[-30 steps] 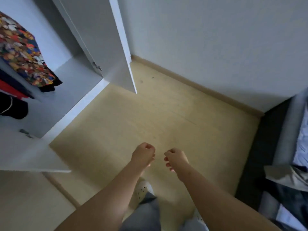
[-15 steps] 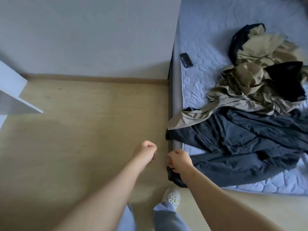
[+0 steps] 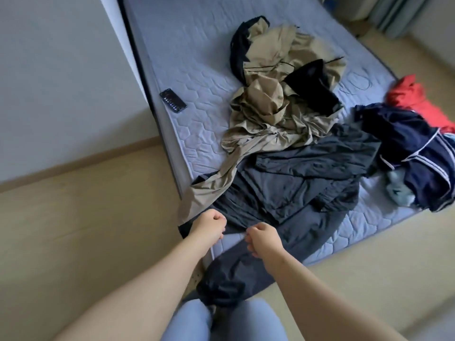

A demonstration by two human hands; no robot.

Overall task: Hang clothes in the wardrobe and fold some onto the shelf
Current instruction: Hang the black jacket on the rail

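Clothes lie piled on a blue quilted mattress (image 3: 192, 57). A dark grey garment (image 3: 295, 183) spreads over its near corner and hangs off the edge toward my knees. A crumpled khaki garment (image 3: 270, 99) lies behind it, one sleeve trailing to the mattress edge. A navy garment with white stripes (image 3: 413, 153) and a red garment (image 3: 416, 99) sit at the right. My left hand (image 3: 209, 225) and my right hand (image 3: 263, 239) hover over the near edge of the dark grey garment, both curled into fists with nothing in them. The wardrobe is out of view.
A black phone (image 3: 172, 100) lies near the mattress's left edge. A pale wall (image 3: 61, 82) stands to the left, with light wooden floor (image 3: 86, 230) below it and to the right of the mattress. A light blue cloth (image 3: 396, 190) peeks from under the navy garment.
My view has swung right from the open wardrobe, across the floor, to the mattress with the clothes. Both hands have stayed curled and held nothing, and are now over the dark grey garment.
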